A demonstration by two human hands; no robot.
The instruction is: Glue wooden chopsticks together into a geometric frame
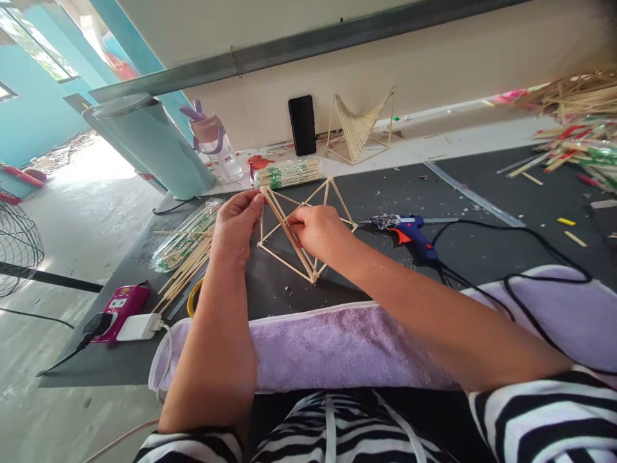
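Two hands point(238, 218) point(321, 226) hold one stick frame point(303, 260).

1. A black phone point(302, 125) stands on end by the wall point(255, 109).
2. Left of the phone, a clear bottle point(227, 166) with a purple handle.
3. Farther left of the phone, a tall pale-teal container point(157, 148).
4. Well left and nearer than the phone, a magenta power block point(135, 297) touching a white charger point(137, 327).
5. Nearer than the phone, along the desk point(405, 190) edge, a purple towel point(318, 354).

2 bare arms point(219, 347) reach forward, converging. Left hand point(238, 222): thumb point(257, 205) and fingertips point(259, 192) pinched together. Right hand point(322, 226): fingers point(297, 217) curled, pinching.
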